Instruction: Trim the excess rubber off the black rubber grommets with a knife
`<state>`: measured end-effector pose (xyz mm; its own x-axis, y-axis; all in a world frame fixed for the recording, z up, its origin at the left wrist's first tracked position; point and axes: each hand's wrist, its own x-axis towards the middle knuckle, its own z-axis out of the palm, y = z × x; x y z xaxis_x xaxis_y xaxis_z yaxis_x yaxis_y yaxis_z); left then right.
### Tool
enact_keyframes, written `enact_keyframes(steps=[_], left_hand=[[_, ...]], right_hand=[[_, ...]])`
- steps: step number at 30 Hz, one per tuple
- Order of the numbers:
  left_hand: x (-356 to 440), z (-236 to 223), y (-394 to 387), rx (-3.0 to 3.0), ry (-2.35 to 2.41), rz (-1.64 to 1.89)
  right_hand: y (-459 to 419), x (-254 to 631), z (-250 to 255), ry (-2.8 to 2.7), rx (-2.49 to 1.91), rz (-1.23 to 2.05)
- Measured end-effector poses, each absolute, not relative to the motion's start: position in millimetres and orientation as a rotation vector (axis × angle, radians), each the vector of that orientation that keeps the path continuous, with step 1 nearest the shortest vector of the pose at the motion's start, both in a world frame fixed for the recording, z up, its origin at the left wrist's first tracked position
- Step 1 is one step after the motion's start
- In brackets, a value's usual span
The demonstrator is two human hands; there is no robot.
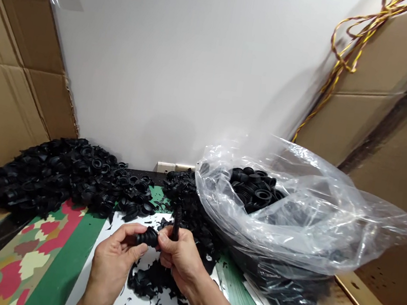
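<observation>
My left hand [116, 256] grips a black ribbed rubber bellows [146, 237] between thumb and fingers, over a white sheet. Close against the part's right end, my right hand [178, 255] is closed around a slim dark-handled tool [177, 222] that sticks up out of the fist. Its working end is hidden by the fingers, so I cannot tell its kind. The right fingertips meet the rim of the bellows. Under both hands, torn black rubber scraps [151, 279] lie on the white sheet [97, 259].
A big heap of black rubber parts [71, 174] is at the left. On the right stands a clear plastic bag [305, 237] with more bellows [258, 190] inside. Scraps [198, 217] pile up between them. Cardboard walls [17, 45] flank the bench; twisted yellow wire [335, 75] hangs at right.
</observation>
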<state>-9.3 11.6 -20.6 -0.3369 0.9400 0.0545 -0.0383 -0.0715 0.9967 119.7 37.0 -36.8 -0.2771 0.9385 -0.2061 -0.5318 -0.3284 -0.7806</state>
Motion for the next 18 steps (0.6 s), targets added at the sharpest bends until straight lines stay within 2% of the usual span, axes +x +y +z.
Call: enact_keyframes(steps=[6,12,18], left_hand=[[-10.4,-23.8,12.4,1.021,1.373,1.537],[-9.8,-21.2,9.3,0.983,1.323,1.549],[-11.0,-19.6,4.7,0.962,1.268,1.457]], right_hand=[[35.9,119.8,-39.9,-0.835,-0.819,1.731],[31.1,119.7,-33.1,-1.122,-0.931,1.428],[31.6,122.9,-28.4,-1.096,-0.918,1.505]])
